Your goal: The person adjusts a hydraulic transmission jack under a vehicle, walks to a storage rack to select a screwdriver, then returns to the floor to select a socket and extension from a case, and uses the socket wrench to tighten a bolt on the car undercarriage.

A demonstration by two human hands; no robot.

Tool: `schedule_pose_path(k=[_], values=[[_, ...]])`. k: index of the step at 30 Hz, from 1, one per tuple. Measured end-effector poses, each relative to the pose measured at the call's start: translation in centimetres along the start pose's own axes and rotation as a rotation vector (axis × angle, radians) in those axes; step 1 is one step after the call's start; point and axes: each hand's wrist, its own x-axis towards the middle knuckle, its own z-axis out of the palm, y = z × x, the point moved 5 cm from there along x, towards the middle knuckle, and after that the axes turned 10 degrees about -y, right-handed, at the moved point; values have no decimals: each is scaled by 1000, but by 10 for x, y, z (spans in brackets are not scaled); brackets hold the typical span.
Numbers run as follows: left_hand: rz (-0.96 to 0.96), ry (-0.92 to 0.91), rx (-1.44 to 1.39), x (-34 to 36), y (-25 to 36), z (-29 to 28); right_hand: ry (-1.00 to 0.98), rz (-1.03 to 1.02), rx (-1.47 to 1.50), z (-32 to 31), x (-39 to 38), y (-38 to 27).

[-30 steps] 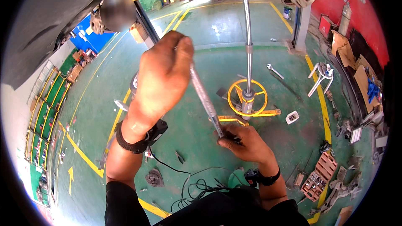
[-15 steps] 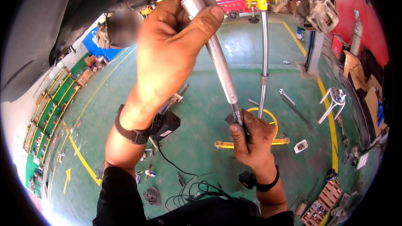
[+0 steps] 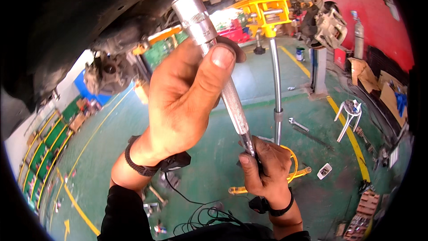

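A chrome socket wrench slants across the middle of the view, its knurled handle [image 3: 234,109] running down from a thick, shiny socket [image 3: 192,15] at the top. My left hand [image 3: 187,87] is closed around the bar just below the socket, with the thumb lying along it. Lower down, my right hand [image 3: 266,165] grips the narrower, dark end of the tool between thumb and fingers. That end is partly hidden in the palm. Each wrist wears a strap with a small black device. The socket points up toward the underside of a raised vehicle [image 3: 138,0].
A yellow-topped support stand [image 3: 267,11] rises on a chrome post [image 3: 275,76] beyond my right hand. On the green floor lie an adjustable wrench [image 3: 298,125], a white tray [image 3: 324,171], coiled black cable [image 3: 209,218] and a tool case [image 3: 363,214]. A white stool [image 3: 349,114] stands right.
My left hand has shifted from around the socket down onto the bar, so the whole socket now shows. The view has tilted, showing more of the vehicle's underside.
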Motion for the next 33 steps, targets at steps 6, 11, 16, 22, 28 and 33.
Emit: schedule_pose_path(k=[6,11,16,22,28,33], values=[[154,-182,-216,9,-28,-7,184,21,-85,28,6,0],[263,-315,-361,13,-23,-9,217,44,-150,31,8,-8],[309,-411,-486,10,-41,-3,261,34,-241,35,10,-11],[353,-405,-547,25,-46,-2,245,97,-345,27,21,-15],[416,-403,-526,36,-45,2,241,29,-352,15,27,-7],[397,-420,-498,35,-44,1,198,77,-309,10,27,-4]])
